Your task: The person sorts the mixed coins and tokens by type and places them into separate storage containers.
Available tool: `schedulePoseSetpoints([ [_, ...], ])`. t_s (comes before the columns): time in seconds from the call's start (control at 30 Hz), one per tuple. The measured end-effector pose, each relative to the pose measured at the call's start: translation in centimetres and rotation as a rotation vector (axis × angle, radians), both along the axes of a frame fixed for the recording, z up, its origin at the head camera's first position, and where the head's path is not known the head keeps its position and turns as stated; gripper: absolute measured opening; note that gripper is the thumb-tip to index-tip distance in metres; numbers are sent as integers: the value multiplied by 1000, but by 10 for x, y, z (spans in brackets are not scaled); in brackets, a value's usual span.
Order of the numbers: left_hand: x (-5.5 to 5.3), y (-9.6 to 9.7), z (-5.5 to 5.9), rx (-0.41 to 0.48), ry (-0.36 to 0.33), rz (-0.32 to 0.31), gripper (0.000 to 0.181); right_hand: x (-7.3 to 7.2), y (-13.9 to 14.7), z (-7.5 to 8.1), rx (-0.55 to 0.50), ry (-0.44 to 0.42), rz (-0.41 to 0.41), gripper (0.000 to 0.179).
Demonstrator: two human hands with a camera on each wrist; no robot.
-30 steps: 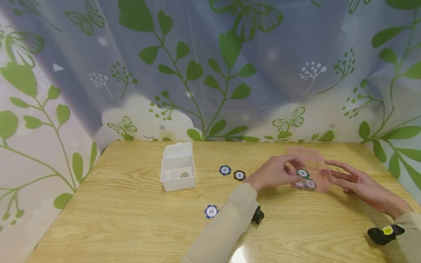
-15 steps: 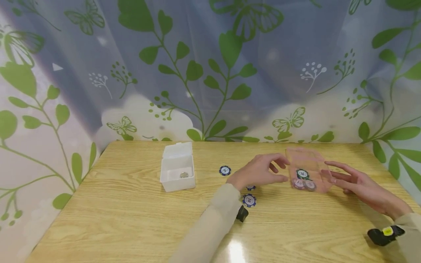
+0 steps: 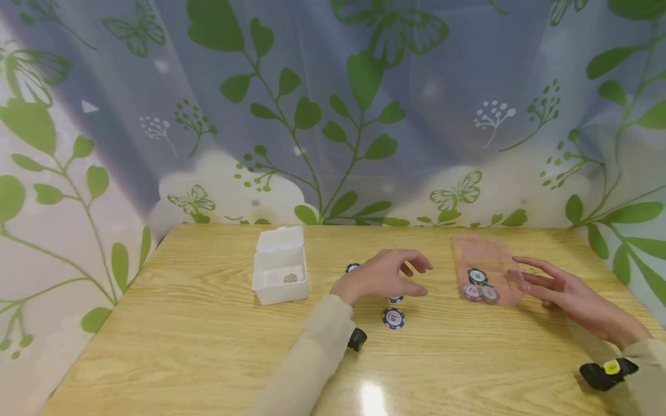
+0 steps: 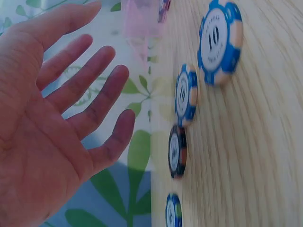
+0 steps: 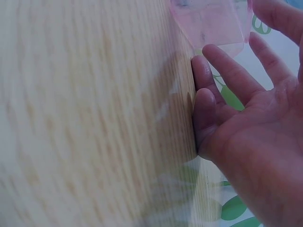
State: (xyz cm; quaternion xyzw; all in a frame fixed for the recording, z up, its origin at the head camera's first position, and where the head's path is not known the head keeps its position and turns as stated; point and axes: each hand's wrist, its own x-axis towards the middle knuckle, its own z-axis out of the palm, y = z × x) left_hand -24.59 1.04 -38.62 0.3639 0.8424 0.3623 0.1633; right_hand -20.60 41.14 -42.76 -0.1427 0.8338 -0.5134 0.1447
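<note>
My left hand (image 3: 385, 274) hovers over the middle of the table, fingers loosely spread and holding nothing. Close by lie poker chips: a blue one marked 10 (image 3: 393, 318), a second blue chip (image 4: 185, 94), a black and orange chip (image 4: 177, 151), which the hand hides from the head camera, and a farther blue chip (image 3: 352, 267), partly covered. My right hand (image 3: 569, 294) rests its fingertips at the right side of a clear pink box (image 3: 496, 245). Inside that box lie a green chip (image 3: 477, 277), a pink chip (image 3: 472, 292) and a grey chip (image 3: 489, 294).
To the left, a white box (image 3: 281, 294) stands with its lid up and a small shiny silvery item (image 3: 290, 278) inside. A patterned curtain (image 3: 333, 115) hangs behind the wooden table (image 3: 182, 323).
My left hand has drawn back leftward from the pink box, leaving the green chip in it. Two blue chips near the middle have come into view; the left sleeve covers another. My right hand stays put.
</note>
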Motion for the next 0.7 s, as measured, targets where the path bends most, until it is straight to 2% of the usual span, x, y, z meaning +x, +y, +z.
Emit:
schedulePoseSetpoints([
  [0.33,9,-23,4,-109,-31,-18,47,0,-1,0,-6,1,11,59],
  [0.6,16,-33,2,-202,13,-17,48,0,-2,-1,-34,3,32,59],
  [0.7,20,-35,2,-241,5,1,49,-1,-2,-1,-31,2,31,59],
])
